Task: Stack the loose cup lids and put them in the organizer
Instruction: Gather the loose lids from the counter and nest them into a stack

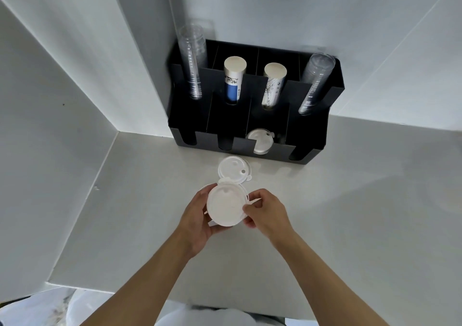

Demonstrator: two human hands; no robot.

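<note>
A small stack of white cup lids [225,207] is held above the counter between both hands. My left hand [195,222] cups its left and lower edge. My right hand [265,210] pinches its right rim with fingertips. One loose white lid [233,169] lies flat on the counter just beyond the stack. The black organizer [312,135] stands against the back wall. A white lid [260,142] stands on edge in its third front slot from the left.
The organizer's rear slots hold two stacks of clear cups [193,63] [316,83] at the ends and two stacks of paper cups [233,80] [273,84] between them. White walls close the left side and back. The counter's front edge [125,290] is near my body.
</note>
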